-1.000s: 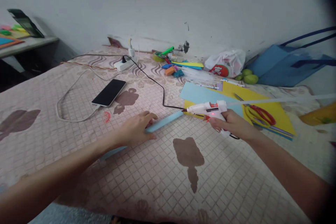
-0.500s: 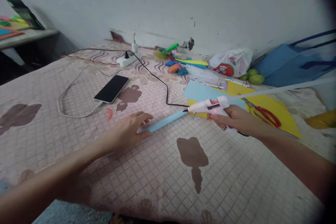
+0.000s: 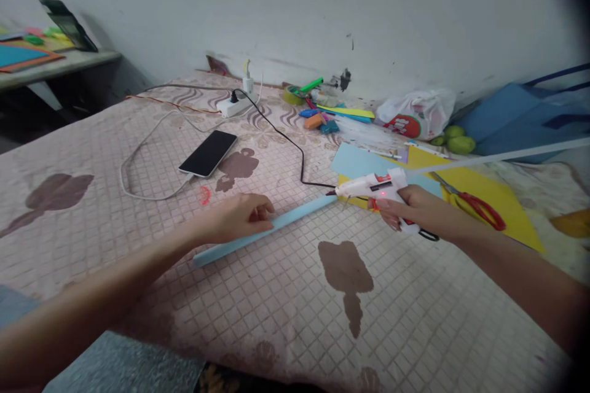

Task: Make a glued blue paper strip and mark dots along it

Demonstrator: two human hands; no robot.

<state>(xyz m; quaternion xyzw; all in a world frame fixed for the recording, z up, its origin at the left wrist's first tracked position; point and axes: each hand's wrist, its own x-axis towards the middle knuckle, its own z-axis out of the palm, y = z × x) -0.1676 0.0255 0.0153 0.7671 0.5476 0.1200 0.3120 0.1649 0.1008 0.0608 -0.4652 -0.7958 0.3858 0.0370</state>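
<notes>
A long light blue paper strip (image 3: 302, 214) lies slanting across the checked tablecloth. My left hand (image 3: 244, 216) is on its middle, fingers curled and thumb along it, closed on the strip. In my right hand (image 3: 417, 209) is a white hot glue gun (image 3: 371, 185), with a red light showing on its side. The gun's dark nozzle touches or hovers just over the strip's far right end; I cannot tell which. A long pale glue stick (image 3: 498, 158) sticks out of the gun's back. My right fingers wrap the handle near the trigger.
A black cord (image 3: 302, 163) runs from the gun to a power strip (image 3: 230, 105). A phone (image 3: 208, 153) charges at left. Red-handled scissors (image 3: 483, 209) lie on yellow paper (image 3: 523, 221) by my right wrist. Clay blocks, tape, a plastic bag (image 3: 415, 113) and green fruit (image 3: 461, 144) line the wall.
My left hand has shifted slightly up along the strip's far side, and more of its near-left end shows. The view has turned a little left. The glue gun stays at the strip's right end.
</notes>
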